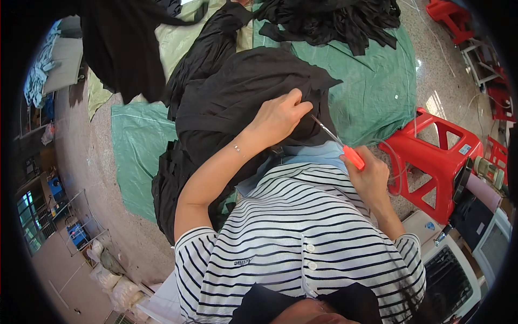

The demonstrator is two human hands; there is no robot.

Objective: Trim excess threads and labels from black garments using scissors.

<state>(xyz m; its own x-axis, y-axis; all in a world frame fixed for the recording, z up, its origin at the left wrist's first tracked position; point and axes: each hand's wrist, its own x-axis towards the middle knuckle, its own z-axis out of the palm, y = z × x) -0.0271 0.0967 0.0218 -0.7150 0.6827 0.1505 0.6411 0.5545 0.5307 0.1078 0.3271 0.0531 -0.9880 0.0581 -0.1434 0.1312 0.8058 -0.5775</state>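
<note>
A black garment (237, 92) is spread over my lap, its folds reaching away from me. My left hand (278, 120) is closed on the cloth near its right side, with thumb and fingers pinched together. In my right hand (371, 175) is what looks like a seam ripper (353, 157), with an orange-red handle and a thin metal shaft. Its tip points up and left at the black cloth, just right of my left fingers. Whether the tip touches the cloth, I cannot tell. Light blue cloth (318, 153) shows beneath the garment at my waist.
Green sheeting (372, 81) covers the floor ahead, with a heap of black garments (334, 21) on it. Another black cloth (124, 48) hangs at upper left. A red plastic stool (437, 151) stands close by my right hand, with a clear tube beside it.
</note>
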